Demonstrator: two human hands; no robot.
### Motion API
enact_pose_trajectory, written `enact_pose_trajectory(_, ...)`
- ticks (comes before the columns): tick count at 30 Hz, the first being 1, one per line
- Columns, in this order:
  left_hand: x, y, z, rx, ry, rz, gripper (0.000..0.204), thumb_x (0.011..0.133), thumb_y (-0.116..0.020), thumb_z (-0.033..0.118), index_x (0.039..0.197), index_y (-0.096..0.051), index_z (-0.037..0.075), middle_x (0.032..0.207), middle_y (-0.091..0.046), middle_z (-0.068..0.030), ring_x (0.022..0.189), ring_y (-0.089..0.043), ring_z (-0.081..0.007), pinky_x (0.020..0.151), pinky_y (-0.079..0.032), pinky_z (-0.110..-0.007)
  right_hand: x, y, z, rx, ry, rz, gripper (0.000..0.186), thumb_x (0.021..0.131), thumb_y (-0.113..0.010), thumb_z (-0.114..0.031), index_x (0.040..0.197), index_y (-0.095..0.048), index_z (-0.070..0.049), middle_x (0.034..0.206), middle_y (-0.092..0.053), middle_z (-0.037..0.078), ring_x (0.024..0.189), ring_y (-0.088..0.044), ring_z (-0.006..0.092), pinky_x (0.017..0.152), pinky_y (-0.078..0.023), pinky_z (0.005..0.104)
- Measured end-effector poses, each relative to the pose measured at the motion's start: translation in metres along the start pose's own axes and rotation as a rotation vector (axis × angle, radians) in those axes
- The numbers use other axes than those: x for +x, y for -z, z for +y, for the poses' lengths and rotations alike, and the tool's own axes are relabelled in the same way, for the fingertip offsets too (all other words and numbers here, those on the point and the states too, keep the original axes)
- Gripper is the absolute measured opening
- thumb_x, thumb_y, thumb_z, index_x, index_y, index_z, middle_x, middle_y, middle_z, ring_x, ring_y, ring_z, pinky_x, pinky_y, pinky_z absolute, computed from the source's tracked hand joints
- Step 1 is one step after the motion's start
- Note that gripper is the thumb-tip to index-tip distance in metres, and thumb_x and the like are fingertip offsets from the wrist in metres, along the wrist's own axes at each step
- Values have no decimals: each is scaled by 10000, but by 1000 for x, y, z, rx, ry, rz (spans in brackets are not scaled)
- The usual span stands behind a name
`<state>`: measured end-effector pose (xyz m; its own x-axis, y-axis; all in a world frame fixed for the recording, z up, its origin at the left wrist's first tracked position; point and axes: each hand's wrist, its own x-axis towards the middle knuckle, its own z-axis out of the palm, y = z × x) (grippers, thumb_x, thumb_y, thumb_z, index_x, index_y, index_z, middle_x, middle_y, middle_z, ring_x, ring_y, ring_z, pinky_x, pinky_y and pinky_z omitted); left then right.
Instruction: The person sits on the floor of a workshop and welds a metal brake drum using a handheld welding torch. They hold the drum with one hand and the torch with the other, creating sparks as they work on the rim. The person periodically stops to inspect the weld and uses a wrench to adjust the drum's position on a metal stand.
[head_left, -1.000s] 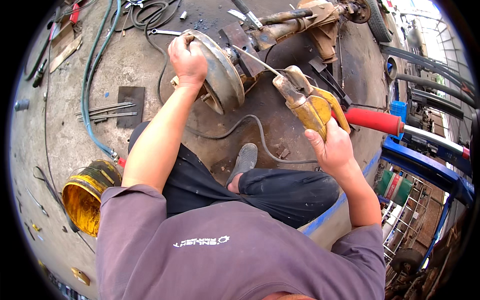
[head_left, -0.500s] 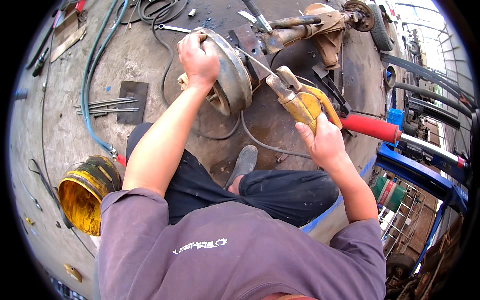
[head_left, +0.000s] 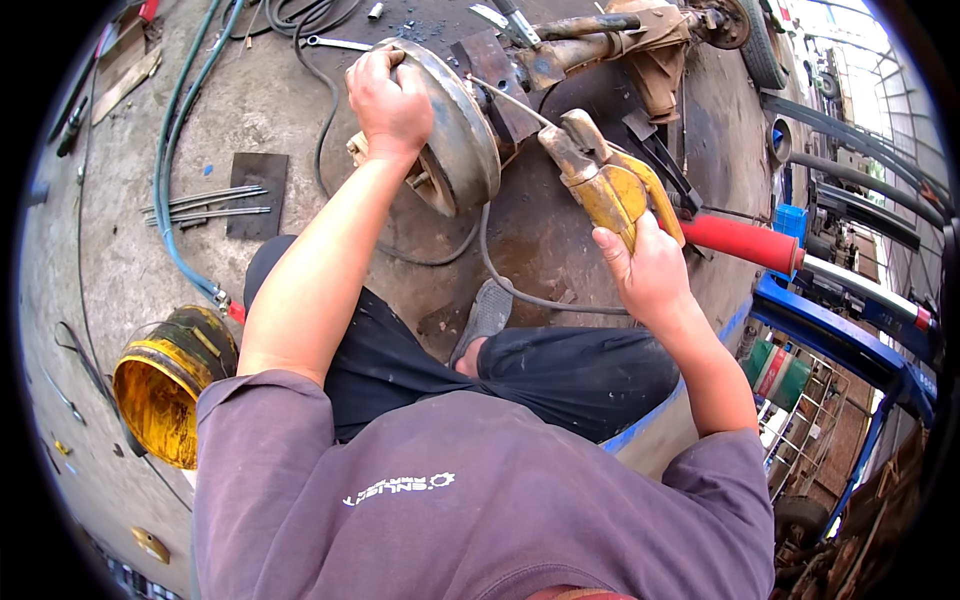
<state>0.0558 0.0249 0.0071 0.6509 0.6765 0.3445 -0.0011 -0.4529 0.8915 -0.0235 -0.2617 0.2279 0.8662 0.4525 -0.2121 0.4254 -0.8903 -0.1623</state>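
Note:
My left hand (head_left: 390,112) grips the upper rim of a heavy round metal drum (head_left: 461,160), which stands tilted on its edge at the end of a rusty axle assembly (head_left: 565,62). My right hand (head_left: 652,268) is closed on a worn yellow welding electrode holder (head_left: 610,188) with a thin rod (head_left: 510,100) clamped in it. The rod points up-left toward a dark flat steel plate (head_left: 508,115) beside the drum; whether its tip touches is unclear. The drum's hub is partly hidden by my left hand and arm.
Cables and hoses (head_left: 172,130) cross the floor. Loose rods (head_left: 205,210) lie on a plate at left, near a wrench (head_left: 338,43) and a yellow-stained bucket (head_left: 160,400). A red cylindrical bar (head_left: 740,242), blue frame (head_left: 840,320) and wheel (head_left: 762,45) are at right.
The drum and my left hand sit slightly right of where they were a second ago. The holder in my right hand has moved a little up and left.

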Motion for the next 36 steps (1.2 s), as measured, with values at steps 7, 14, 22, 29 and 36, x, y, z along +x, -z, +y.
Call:
enact_pose_trajectory(7, -1, -3, -3, -2, -11, 17, 186, 845, -573, 104, 949, -689, 2, 1043, -700, -150, 1073, -595, -359, 989, -454, -441, 6, 3, 0, 183, -55, 27, 576, 993, -621, -484, 996, -572, 90, 763, -655, 258, 747, -679, 451, 643, -526, 478)
enact_pose_trajectory(14, -1, -1, -4, -4, 9, 6, 185, 839, -574, 95, 953, -691, 8, 1026, -702, -155, 1064, -599, -355, 996, -445, -442, 3, -2, 13, 228, 108, 163, 500, 988, -649, -450, 1067, -581, 39, 793, -669, 202, 742, -678, 414, 652, -536, 427)
enact_pose_trajectory(22, 0, -1, -4, -14, 9, 23, 197, 841, -555, 85, 958, -691, 4, 1029, -701, -160, 1064, -598, -362, 1001, -442, -441, -19, 18, 5, 185, 92, 104, 561, 968, -676, -452, 1126, -569, 76, 830, -689, 216, 755, -696, 413, 648, -552, 435)
enact_pose_trajectory(29, 0, -1, 0, -1, 8, 10, 200, 846, -548, 82, 958, -693, 2, 1028, -700, -164, 1070, -594, -363, 1001, -444, -439, -18, 3, 17, 99, 48, 33, 608, 969, -643, -511, 1058, -552, 84, 724, -649, 224, 672, -675, 427, 588, -533, 463)
enact_pose_trajectory(36, 0, -2, 0, -8, 7, 17, 202, 849, -549, 83, 962, -695, 2, 1030, -702, -158, 1077, -592, -356, 1001, -446, -433, -9, 0, 17, 63, 34, 19, 621, 976, -618, -532, 1046, -553, 82, 717, -647, 237, 669, -674, 435, 582, -531, 472)
